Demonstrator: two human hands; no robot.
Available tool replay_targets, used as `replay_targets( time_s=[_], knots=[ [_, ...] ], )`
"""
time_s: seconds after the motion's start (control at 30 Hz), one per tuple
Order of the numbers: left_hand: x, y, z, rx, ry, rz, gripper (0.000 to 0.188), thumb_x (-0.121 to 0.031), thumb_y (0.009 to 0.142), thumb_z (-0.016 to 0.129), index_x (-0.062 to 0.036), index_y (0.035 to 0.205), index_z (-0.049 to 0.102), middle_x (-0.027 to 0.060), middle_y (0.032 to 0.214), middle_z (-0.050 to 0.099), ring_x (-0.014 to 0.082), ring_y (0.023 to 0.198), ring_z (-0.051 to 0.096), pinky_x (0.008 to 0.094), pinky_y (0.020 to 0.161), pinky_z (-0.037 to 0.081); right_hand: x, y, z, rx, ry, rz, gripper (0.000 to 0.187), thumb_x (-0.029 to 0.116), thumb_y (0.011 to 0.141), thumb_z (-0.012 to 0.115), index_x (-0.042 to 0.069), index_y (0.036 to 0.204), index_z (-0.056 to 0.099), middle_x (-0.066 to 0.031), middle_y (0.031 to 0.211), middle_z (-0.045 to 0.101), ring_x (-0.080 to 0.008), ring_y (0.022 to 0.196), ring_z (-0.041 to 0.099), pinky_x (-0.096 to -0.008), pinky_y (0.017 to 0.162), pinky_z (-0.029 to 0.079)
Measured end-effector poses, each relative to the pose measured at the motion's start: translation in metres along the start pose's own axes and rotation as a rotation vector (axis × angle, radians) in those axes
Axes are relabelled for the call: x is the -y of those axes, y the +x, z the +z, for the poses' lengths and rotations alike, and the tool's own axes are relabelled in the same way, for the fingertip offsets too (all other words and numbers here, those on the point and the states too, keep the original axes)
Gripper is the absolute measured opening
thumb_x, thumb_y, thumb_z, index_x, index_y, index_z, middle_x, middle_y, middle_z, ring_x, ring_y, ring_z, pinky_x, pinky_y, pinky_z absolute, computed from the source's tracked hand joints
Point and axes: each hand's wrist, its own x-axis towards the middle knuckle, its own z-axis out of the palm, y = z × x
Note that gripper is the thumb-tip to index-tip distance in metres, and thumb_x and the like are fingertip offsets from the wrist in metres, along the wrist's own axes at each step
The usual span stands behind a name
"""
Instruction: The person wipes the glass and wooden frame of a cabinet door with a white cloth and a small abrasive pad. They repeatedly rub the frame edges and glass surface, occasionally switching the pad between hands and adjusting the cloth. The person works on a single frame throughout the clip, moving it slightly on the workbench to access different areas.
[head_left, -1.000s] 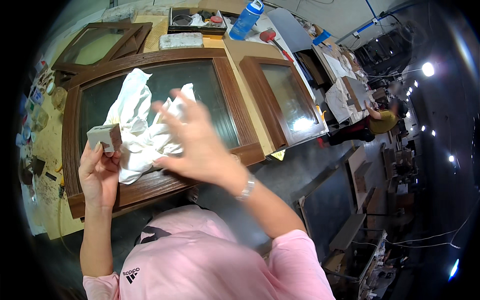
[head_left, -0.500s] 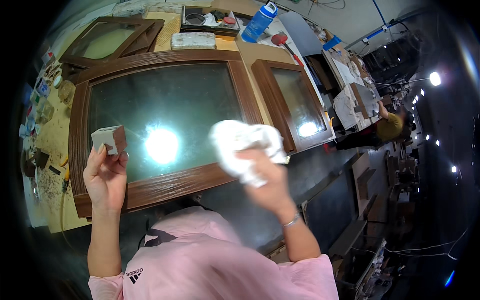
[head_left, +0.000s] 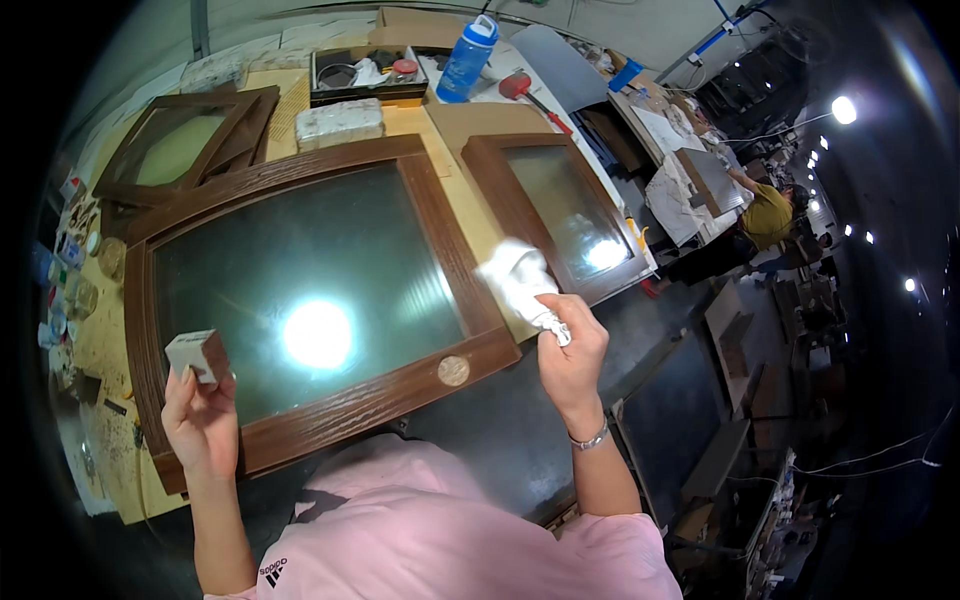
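Observation:
A brown wood-grain frame with a glass pane (head_left: 385, 408) lies on the table in front of me. Over its lower left corner my left hand (head_left: 203, 430) is closed round a small block (head_left: 192, 350), pale on top and brown on one side, perhaps a sanding block. Off the frame's right edge, my right hand (head_left: 575, 360) grips a crumpled white cloth (head_left: 522, 278), slightly blurred and raised in the air. A round pale spot (head_left: 453, 371) shows on the frame's near rail. Lamp glare covers part of the glass.
To the right lies a narrower brown glazed frame (head_left: 490, 190); other frames (head_left: 190, 150) are stacked at far left. Behind stand a white-wrapped block (head_left: 340, 123), a tray of odds and ends (head_left: 320, 92), a blue bottle (head_left: 466, 65) and a red mallet (head_left: 515, 86). A co-worker (head_left: 768, 215) works at far right.
My right hand has moved right with the cloth, off the frame's lower right corner, uncovering the round spot. My left hand still holds the block. The view has shifted somewhat.

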Motion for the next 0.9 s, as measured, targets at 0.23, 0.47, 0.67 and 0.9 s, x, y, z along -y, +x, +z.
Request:
replay_targets(
  time_s=[0.23,0.47,0.67,0.9],
  knots=[
    [0.000,-0.002,0.037,0.085,0.146,-0.024,0.048,-0.009,0.087,0.065,-0.0039,0.133,0.050,0.0088,0.122,0.060,0.0187,0.110,0.058,0.0352,0.094,0.049,0.101,-0.031,0.106,0.494,0.211,-0.601,0.038,-0.002,0.071,0.063,-0.002,0.109,0.062,-0.0233,0.124,0.060,-0.0405,0.119,0.057,-0.0489,0.101,0.044],
    [-0.094,0.008,-0.004,0.090,0.055,0.300,0.047,-0.009,0.092,0.062,-0.0006,0.136,0.046,0.0091,0.120,0.063,0.0189,0.105,0.063,0.0330,0.088,0.053,0.124,-0.032,0.125,0.386,0.237,-0.466,0.035,0.000,0.062,0.056,0.000,0.095,0.068,-0.0171,0.092,0.066,-0.0369,0.089,0.064,-0.0443,0.078,0.050],
    [-0.192,0.046,-0.225,-0.554,0.435,0.354,0.029,-0.015,0.097,0.060,-0.0039,0.124,0.059,0.0003,0.099,0.065,0.0089,0.080,0.058,0.0248,0.075,0.049,0.160,-0.047,0.147,0.234,0.175,-0.314,0.035,0.000,0.060,0.052,0.001,0.092,0.066,-0.0168,0.085,0.062,-0.0369,0.078,0.058,-0.0432,0.071,0.047],
    [-0.211,0.107,-0.355,-0.799,0.827,0.132,0.033,-0.018,0.095,0.065,-0.0028,0.124,0.065,0.0018,0.098,0.069,0.0123,0.083,0.060,0.0301,0.070,0.046,0.210,-0.068,0.180,0.119,-0.044,-0.224,0.036,0.001,0.062,0.052,0.002,0.095,0.066,-0.0177,0.087,0.061,-0.0376,0.079,0.056,-0.0444,0.073,0.046]
  ],
)
